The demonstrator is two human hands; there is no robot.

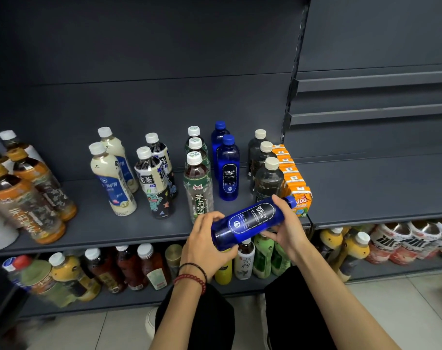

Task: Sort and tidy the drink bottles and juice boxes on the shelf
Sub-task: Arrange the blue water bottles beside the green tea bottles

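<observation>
Sideways, blue plastic Bolsa Soda bottle between both hands, left hand gripping its base, right hand gripping its neck, near dark shelf edge.

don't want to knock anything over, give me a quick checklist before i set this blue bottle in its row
1. Left hand and right hand grip the held blue bottle: ok
2. Its cap on: ok
3. It is upright: not ok, lies sideways
4. Blue row standing upright: ok
5. Spot in front of that row free: cannot tell, hands hide it
</observation>
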